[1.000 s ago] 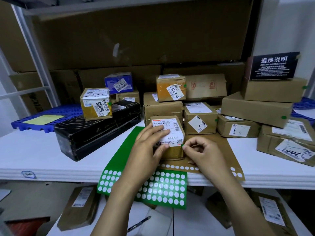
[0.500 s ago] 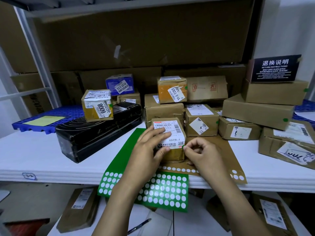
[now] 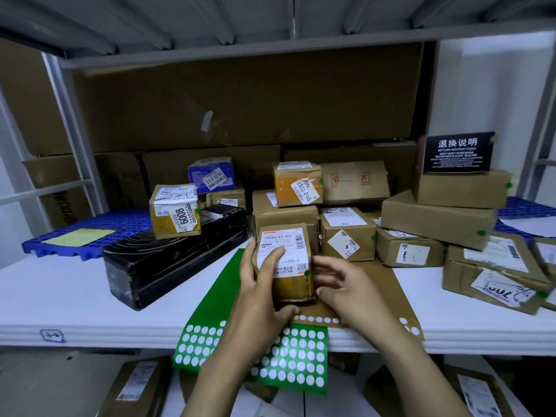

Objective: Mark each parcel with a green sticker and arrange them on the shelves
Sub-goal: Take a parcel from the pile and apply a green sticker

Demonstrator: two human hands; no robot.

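A small brown parcel (image 3: 293,285) with a white shipping label stands on the white shelf (image 3: 60,299), over the green sticker sheet (image 3: 216,296). A green sticker (image 3: 307,272) sits on the parcel's right edge. My left hand (image 3: 261,293) grips the parcel from the left, thumb across the label. Just right of the parcel, my right hand (image 3: 346,293) has its fingers apart and holds nothing. A brown sticker sheet (image 3: 388,296) lies under the right hand.
A long black box (image 3: 168,257) lies at the left with a yellow-taped parcel (image 3: 174,212) on it. Several stickered brown parcels (image 3: 436,218) are stacked behind and to the right. Blue plastic mats (image 3: 90,233) lie at both back corners. More parcels sit on the shelf below.
My right hand, which was pinched at the parcel's right edge, has drawn back and spread its fingers, leaving a green sticker there. The left hand has tilted the parcel up a little.
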